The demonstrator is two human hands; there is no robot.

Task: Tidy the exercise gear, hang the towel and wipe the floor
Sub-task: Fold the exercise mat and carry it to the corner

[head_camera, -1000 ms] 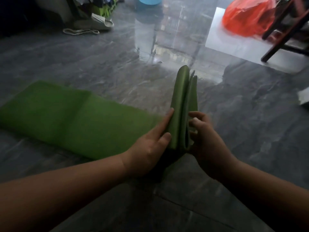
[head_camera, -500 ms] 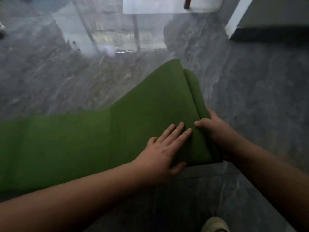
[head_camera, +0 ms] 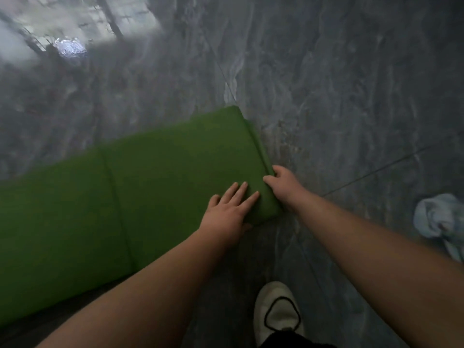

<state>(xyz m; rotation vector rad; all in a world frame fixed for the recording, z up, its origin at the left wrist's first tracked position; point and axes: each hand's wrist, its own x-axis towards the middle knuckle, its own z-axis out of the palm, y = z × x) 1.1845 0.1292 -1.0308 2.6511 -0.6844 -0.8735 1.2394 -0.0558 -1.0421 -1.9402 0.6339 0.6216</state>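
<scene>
- Lying flat on the glossy grey marble-patterned tile floor (head_camera: 339, 84), the green foam exercise mat (head_camera: 125, 197) stretched from the left edge of the view to a folded right end near the middle, where several layers were stacked on one another.
- The left hand (head_camera: 227, 217) rested palm-down on top of that folded end, its fingers straight and spread a little, pressing on the mat and gripping nothing.
- The right hand (head_camera: 282, 183) was at the mat's right edge, thumb on the top surface and fingers curled round the side of the stacked layers, holding them.
- The two hands were just beside each other, not touching, with both bare forearms reaching in from the bottom of the view.
- A crumpled pale blue cloth (head_camera: 439, 219) lay on the floor well to the right of the mat, apart from both hands.
- A white shoe with a dark lace (head_camera: 276, 312) stood on the floor at the bottom, below the mat's near corner.
- Bright window reflections showed on the floor at the upper left, blurred.
</scene>
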